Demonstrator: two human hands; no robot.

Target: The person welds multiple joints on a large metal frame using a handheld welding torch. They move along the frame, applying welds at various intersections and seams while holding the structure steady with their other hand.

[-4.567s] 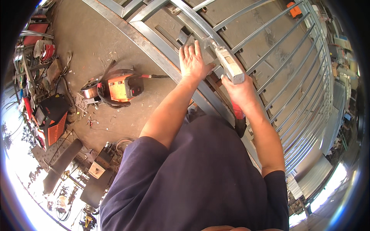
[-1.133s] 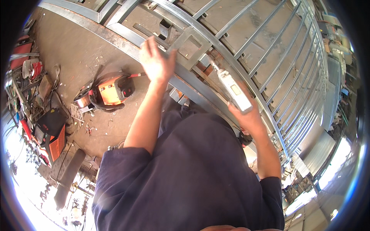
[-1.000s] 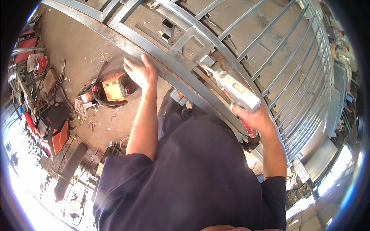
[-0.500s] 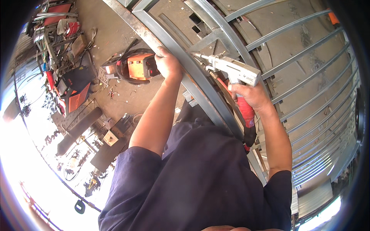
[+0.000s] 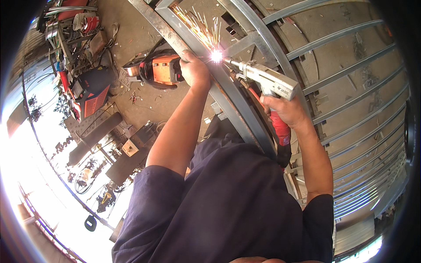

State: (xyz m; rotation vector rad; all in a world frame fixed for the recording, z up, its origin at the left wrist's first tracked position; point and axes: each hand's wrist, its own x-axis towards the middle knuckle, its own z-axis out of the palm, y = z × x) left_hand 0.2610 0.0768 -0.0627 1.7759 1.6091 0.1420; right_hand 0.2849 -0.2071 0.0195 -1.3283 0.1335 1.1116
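Observation:
My right hand [image 5: 287,109] is closed round the red-wrapped grip of a white, pistol-shaped welding gun [image 5: 265,78]. Its nozzle points up and left at a grey steel tube [image 5: 237,98] of a metal frame. A bright arc [image 5: 216,55] glows at the tip, and sparks fly up and left along the tube. Just left of the arc, my left hand [image 5: 195,74] grips a worn, rust-marked steel bar [image 5: 164,31] that runs alongside the tube. The undersides of the left fingers are hidden.
Curved steel bars [image 5: 346,65] of the frame spread to the right. An orange machine [image 5: 163,71] with a wire spool and black cable stands on the floor at left. Further left lie a black-and-red machine [image 5: 93,90], assorted scrap and tools. A red hose [image 5: 254,94] runs beneath the gun.
An arc and sparks have appeared at the gun's tip. The view has shifted slightly, so the surroundings sit a little lower and to the right. Both hands keep their holds.

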